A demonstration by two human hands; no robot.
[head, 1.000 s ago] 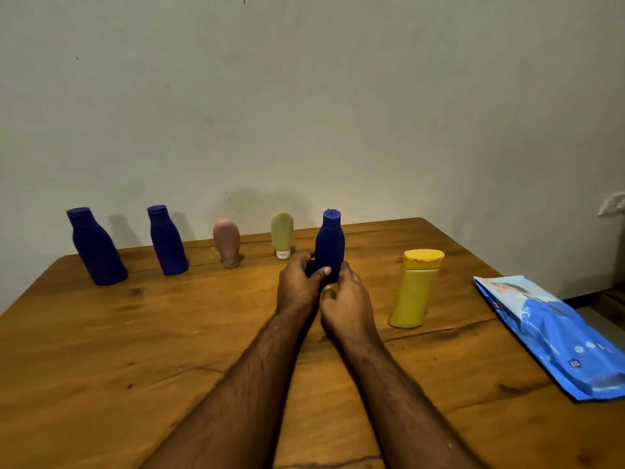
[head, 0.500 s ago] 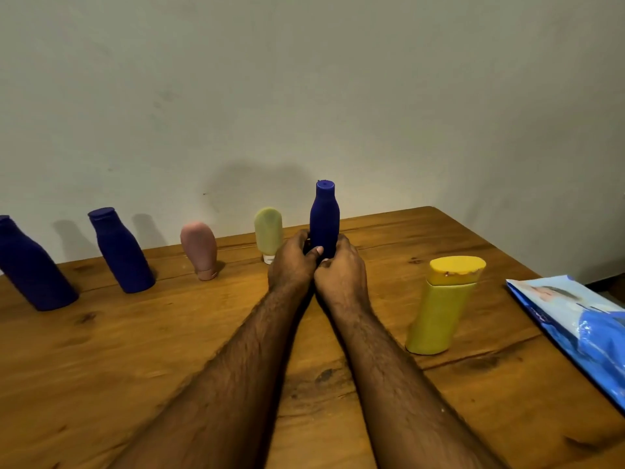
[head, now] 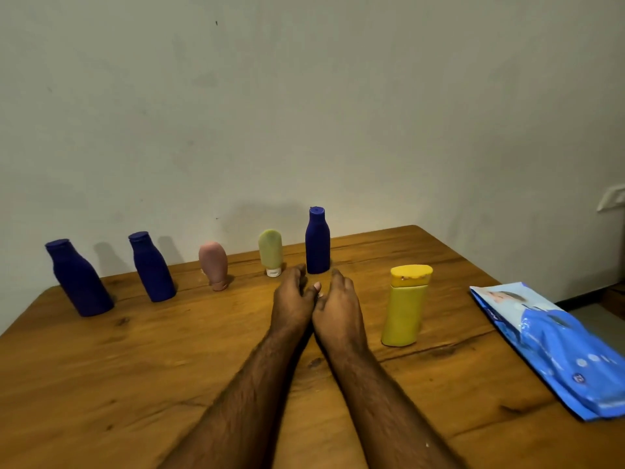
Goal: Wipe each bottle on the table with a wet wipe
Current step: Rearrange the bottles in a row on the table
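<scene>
A row of bottles stands along the back of the wooden table: two dark blue bottles at the left, a pink tube, a pale green tube and a third dark blue bottle. A yellow bottle stands nearer, to the right. My left hand and my right hand lie side by side just in front of the third blue bottle, fingers relaxed, holding nothing. A blue wet wipe pack lies flat at the table's right edge.
A plain wall rises directly behind the bottle row. The table's right rear corner is near the wipe pack, with floor beyond it. A white wall socket sits at the far right.
Both hands let go of the third dark blue bottle and drew back a little toward me. The bottle now stands alone in the back row.
</scene>
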